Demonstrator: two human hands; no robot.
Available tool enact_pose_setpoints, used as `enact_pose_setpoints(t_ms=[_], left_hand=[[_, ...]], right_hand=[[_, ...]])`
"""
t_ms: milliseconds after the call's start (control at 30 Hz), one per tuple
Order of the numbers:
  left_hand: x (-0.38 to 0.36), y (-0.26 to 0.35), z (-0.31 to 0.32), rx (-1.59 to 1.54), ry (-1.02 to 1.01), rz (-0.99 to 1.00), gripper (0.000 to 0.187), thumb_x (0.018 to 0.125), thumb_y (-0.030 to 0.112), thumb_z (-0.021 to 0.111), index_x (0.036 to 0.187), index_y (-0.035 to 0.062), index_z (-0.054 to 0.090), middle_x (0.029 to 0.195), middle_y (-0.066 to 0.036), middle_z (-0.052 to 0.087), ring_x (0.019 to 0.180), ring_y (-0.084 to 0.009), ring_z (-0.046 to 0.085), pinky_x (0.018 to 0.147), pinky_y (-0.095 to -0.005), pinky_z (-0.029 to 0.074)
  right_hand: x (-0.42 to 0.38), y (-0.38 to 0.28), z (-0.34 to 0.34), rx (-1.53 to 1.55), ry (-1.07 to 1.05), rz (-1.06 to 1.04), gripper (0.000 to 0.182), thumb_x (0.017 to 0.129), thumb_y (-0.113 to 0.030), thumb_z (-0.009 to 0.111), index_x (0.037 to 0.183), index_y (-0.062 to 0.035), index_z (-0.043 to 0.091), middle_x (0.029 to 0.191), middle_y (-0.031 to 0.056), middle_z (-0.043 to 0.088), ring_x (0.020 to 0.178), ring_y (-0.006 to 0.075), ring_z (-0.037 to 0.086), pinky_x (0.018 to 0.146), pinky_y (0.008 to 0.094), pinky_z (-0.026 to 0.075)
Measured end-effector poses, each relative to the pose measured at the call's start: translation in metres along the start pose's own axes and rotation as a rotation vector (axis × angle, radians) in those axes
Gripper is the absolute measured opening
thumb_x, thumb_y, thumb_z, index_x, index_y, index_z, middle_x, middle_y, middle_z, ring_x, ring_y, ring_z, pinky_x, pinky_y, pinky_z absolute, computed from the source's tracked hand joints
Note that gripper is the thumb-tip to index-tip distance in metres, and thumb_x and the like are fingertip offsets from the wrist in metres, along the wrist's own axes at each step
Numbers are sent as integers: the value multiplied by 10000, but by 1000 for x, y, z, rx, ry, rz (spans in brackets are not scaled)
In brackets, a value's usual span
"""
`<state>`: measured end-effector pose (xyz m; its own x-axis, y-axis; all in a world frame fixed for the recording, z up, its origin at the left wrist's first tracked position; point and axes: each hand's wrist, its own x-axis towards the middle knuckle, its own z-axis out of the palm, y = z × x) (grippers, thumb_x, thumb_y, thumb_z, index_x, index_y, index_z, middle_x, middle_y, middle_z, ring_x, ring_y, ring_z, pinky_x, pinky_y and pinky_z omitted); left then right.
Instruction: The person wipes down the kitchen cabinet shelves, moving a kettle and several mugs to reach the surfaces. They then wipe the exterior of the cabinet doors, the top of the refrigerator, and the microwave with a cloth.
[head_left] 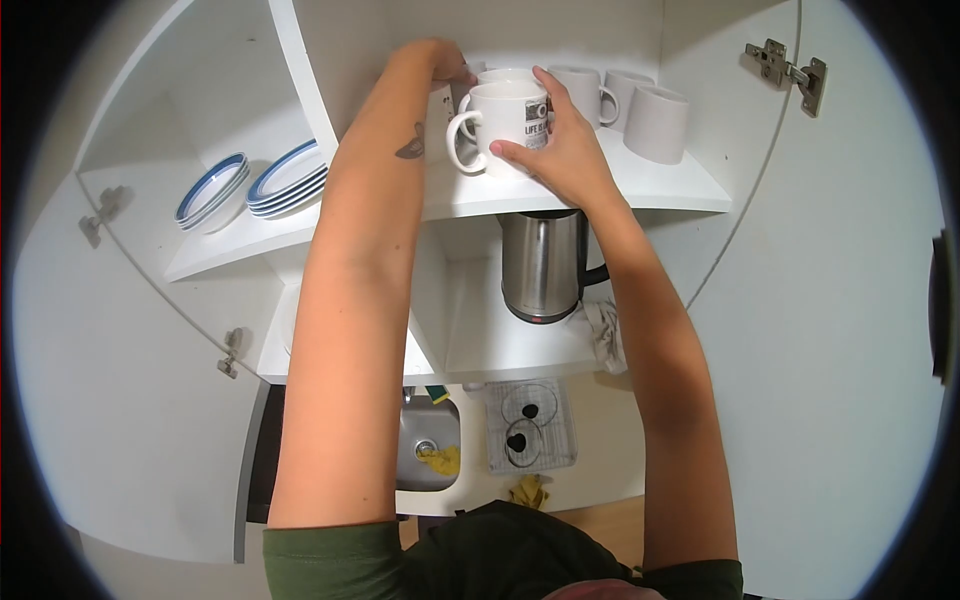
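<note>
Both my arms reach up into an open white cupboard. My right hand [565, 150] wraps around a white mug with black print [500, 125] standing at the front of the upper shelf [660, 185]. My left hand [445, 65] reaches further back, behind that mug, touching another white mug [500, 76]; its fingers are partly hidden. Three more white mugs [655, 122] stand upside down to the right on the same shelf.
A steel electric kettle [540, 265] stands on the lower shelf beside a crumpled cloth [605, 335]. Blue-rimmed plates [290, 180] and bowls [212, 192] are stacked in the left compartment. Below lie a sink [428, 455] and a drying rack [530, 425]. Cupboard doors [830, 300] hang open either side.
</note>
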<state>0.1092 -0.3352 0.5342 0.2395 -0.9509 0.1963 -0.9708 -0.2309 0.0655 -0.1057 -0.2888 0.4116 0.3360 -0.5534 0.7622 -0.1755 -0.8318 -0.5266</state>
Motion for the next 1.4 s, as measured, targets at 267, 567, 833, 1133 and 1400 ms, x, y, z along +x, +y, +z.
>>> enact_pose_setpoints(t_ms=[267, 567, 833, 1133, 1400], left_hand=[[-34, 12, -40, 168, 450, 216, 239, 820, 233, 644, 995, 75, 680, 962, -131, 669, 864, -290, 641, 838, -409, 492], [-143, 43, -41, 183, 877, 645, 175, 809, 188, 662, 875, 28, 642, 1003, -170, 658, 947, -348, 612, 932, -473, 410], [-192, 56, 7, 138, 1084, 1065, 126, 723, 158, 687, 838, 117, 654, 784, -32, 602, 930, -356, 597, 962, -516, 413], [-213, 83, 55, 84, 1002, 1234, 309, 618, 121, 736, 922, 162, 701, 915, 0, 610, 1139, -346, 510, 1010, -563, 392], [-210, 113, 110, -213, 841, 1142, 692, 674, 187, 771, 1307, 214, 491, 1456, -64, 349, 1316, -397, 326, 1020, -596, 332]], right_hand=[[0, 3, 0, -14, 37, -49, 965, 645, -375, 814, 1404, -55, 312, 1248, 231, 501, 1130, 346, 531, 948, 398, 440], [-7, 5, -2, 151, 439, -170, 779, 805, -260, 692, 1420, -68, 255, 1317, 183, 397, 1035, 299, 530, 879, 410, 470], [-42, -13, -42, 1095, 212, -22, 656, 884, -439, 471, 1387, -54, 301, 1293, 205, 433, 1065, 311, 548, 893, 491, 485], [-80, -40, -108, 1105, -1, 486, 827, 838, -698, 425, 1334, -37, 415, 1212, 114, 559, 1061, 183, 606, 714, 321, 593], [-74, 5, -143, 1030, 196, 490, 618, 774, -416, 728, 1180, 1, 521, 1052, 141, 619, 922, 205, 645, 752, 329, 566]])
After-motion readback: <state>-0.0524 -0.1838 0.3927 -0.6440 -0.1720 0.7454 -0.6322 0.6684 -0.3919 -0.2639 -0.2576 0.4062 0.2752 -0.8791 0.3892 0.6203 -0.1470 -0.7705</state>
